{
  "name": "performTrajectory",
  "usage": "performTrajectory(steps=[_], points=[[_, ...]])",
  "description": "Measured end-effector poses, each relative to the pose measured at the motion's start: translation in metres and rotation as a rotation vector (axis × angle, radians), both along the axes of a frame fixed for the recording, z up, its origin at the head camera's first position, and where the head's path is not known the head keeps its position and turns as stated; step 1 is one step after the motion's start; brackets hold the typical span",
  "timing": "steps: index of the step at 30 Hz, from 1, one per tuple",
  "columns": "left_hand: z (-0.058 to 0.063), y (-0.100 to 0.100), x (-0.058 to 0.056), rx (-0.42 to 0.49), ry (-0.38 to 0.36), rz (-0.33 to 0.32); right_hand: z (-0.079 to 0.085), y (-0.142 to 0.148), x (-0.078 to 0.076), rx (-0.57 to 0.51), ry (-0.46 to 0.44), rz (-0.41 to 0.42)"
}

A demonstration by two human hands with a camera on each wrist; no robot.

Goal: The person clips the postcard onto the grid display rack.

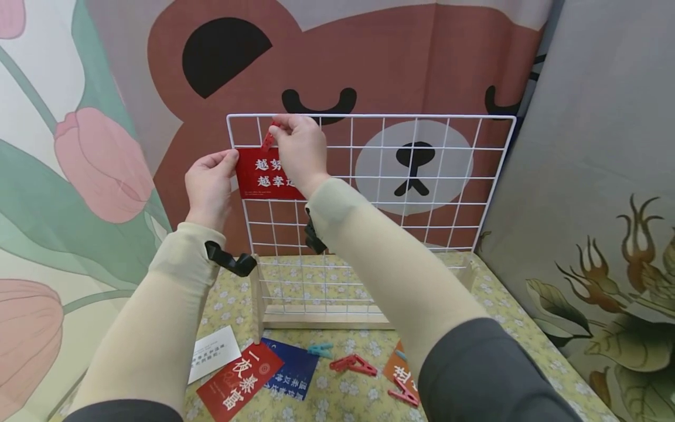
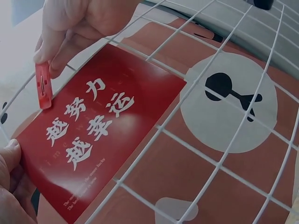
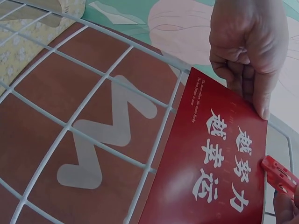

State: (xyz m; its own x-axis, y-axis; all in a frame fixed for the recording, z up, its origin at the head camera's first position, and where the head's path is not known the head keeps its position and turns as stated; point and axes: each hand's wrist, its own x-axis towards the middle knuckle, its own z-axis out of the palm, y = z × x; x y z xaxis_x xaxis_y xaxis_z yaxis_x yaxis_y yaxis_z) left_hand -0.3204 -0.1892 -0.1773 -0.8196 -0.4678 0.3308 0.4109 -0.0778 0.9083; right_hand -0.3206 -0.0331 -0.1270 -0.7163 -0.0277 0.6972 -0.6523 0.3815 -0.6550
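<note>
A red card [image 1: 266,174] with white Chinese characters lies flat against the upper left of a white wire grid [image 1: 369,146]. My left hand [image 1: 211,184] pinches the card's upper left corner between thumb and fingers. Above the card's top edge, my right hand [image 1: 303,146] pinches a red clothespin [image 2: 44,86]. The tip of this clothespin sits right at the card's top edge, by a horizontal wire. In the right wrist view the left thumb presses the corner of the card [image 3: 210,154], with the clothespin [image 3: 280,175] close beside it.
The grid stands on a wooden base [image 1: 327,319] on a flowered tablecloth [image 1: 337,398]. In front lie a white card [image 1: 213,354], another red card [image 1: 239,381], a blue card [image 1: 290,369] and an orange card [image 1: 398,366]. Red clothespins [image 1: 353,364] and a blue-green clothespin [image 1: 320,350] lie nearby.
</note>
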Motion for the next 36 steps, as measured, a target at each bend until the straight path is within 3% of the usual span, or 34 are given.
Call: performTrajectory(steps=[10,18,28,36], points=[[0.001,0.002,-0.001,0.01,0.029,0.036,0.004,-0.002,0.004,0.113,-0.026,-0.036],[-0.001,0.0,-0.002,0.059,0.083,0.038,0.008,-0.001,0.011,0.177,-0.086,-0.01],[-0.002,0.0,-0.002,0.063,0.114,0.02,0.001,0.006,0.019,0.08,-0.114,0.063],[-0.017,0.0,0.006,-0.002,0.131,0.02,-0.026,0.026,0.025,0.05,-0.046,0.098]])
